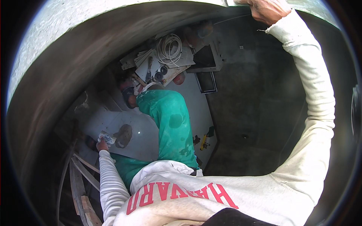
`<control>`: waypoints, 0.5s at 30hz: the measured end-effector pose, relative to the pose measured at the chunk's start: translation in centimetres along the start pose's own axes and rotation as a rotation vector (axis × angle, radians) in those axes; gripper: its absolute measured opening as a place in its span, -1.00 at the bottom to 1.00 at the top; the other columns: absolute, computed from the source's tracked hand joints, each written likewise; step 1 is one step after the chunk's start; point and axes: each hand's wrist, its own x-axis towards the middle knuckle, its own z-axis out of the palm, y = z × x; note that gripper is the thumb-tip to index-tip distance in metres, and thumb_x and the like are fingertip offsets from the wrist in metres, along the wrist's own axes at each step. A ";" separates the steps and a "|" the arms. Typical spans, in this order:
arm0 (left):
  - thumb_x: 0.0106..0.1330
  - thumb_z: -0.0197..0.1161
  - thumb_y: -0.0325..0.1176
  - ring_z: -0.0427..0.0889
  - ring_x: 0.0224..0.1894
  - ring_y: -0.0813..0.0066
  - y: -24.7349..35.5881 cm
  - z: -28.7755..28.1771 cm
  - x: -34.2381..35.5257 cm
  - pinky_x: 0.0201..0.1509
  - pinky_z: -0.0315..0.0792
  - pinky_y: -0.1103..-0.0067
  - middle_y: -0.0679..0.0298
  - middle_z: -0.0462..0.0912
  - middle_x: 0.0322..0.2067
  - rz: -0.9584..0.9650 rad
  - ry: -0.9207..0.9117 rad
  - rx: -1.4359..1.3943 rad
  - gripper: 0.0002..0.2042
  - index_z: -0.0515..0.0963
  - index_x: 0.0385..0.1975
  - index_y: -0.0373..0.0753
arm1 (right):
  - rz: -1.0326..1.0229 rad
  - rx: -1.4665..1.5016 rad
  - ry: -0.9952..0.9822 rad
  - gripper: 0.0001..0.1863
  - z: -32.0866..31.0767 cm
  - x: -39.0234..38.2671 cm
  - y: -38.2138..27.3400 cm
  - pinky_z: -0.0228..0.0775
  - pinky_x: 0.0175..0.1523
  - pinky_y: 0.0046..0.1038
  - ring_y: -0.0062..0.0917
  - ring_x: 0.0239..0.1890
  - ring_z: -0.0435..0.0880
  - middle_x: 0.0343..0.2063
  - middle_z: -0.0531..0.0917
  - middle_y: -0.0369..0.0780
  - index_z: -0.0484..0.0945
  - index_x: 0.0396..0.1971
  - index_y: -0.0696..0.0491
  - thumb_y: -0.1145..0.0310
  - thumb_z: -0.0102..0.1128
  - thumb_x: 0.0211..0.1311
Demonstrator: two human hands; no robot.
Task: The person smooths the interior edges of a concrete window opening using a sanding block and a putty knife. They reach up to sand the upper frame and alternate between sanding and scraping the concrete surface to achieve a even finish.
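Observation:
Low on the left, my left hand [102, 145] is closed around a crumpled white cloth or paper with darker marks [108, 138]. My right arm reaches up to the top edge of the picture, where my right hand [267, 10] is curled against the pale plastered wall [151, 4]. By its fingers shows a straight-edged pale strip [234, 3], mostly cut off by the frame. Whether that strip is a tool's edge I cannot tell. My bent leg in green trousers [171, 124] lies between the two hands.
Beyond my knee, a coil of white cable [169, 49] lies on boards among rolls of tape [158, 76] and tools. A dark open frame [206, 82] is nearby. Wooden planks [78, 184] lean at lower left. A yellow tool [204, 143] lies at the pale surface's right edge.

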 end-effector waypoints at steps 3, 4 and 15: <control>0.37 0.25 0.14 0.72 -0.20 0.03 0.3 2.1 -0.2 -0.02 0.52 0.29 -0.17 0.74 -0.24 0.015 -0.053 -0.025 -0.31 0.62 -0.20 -0.65 | -0.025 -0.039 -0.087 -0.91 -0.5 -0.3 1.0 0.39 -0.16 -0.31 -0.36 -0.27 0.49 -0.44 0.47 -0.28 0.51 -0.76 -0.01 0.39 0.27 -0.33; 0.36 0.24 0.15 0.71 -0.18 0.01 0.3 2.9 -0.4 -0.01 0.52 0.29 -0.18 0.74 -0.22 0.042 -0.084 0.011 -0.30 0.62 -0.19 -0.65 | -0.026 -0.044 -0.103 -0.91 -0.5 -0.3 1.1 0.39 -0.16 -0.31 -0.36 -0.27 0.49 -0.44 0.47 -0.28 0.51 -0.76 -0.01 0.39 0.27 -0.33; 0.41 0.22 0.09 0.73 -0.19 0.09 2.4 -0.2 -1.4 -0.02 0.54 0.33 -0.13 0.76 -0.23 0.049 -0.029 0.072 -0.35 0.63 -0.16 -0.63 | -0.001 0.014 0.014 -0.92 -0.1 0.4 0.8 0.39 -0.17 -0.32 -0.32 -0.28 0.48 -0.44 0.46 -0.24 0.51 -0.73 0.01 0.45 0.25 -0.34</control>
